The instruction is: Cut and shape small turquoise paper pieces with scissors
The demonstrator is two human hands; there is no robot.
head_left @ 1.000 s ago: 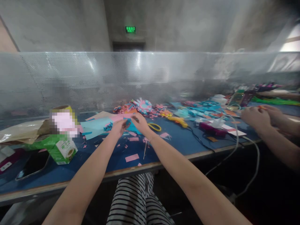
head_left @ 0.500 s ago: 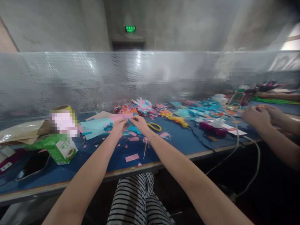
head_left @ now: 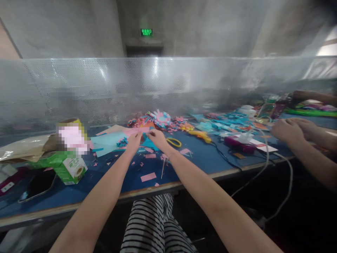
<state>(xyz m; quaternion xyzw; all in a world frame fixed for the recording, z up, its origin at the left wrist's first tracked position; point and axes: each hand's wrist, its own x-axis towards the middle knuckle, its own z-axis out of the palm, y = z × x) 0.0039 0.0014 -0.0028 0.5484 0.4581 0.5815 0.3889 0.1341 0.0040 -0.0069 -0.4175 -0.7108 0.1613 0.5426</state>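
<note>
My left hand has its fingers closed on a small pink piece of paper, which stretches between both hands above the table. At the other side of that piece, my right hand is pinched, its fingertips by the paper's right end. Behind the hands lie pink and light blue paper sheets. A bunch of curled blue paper rests left of my left hand. Yellow-handled scissors lie just right of my right hand. Pink paper scraps are scattered in front.
Paper flowers and blue pieces lie at the back. A yellow glue gun with a cord lies to the right. A green box and a phone stand left. A co-worker's hands are at far right.
My hands have drawn slightly apart, the left turning a little, with the pink paper between them. A co-worker's arm at the far right back has shifted.
</note>
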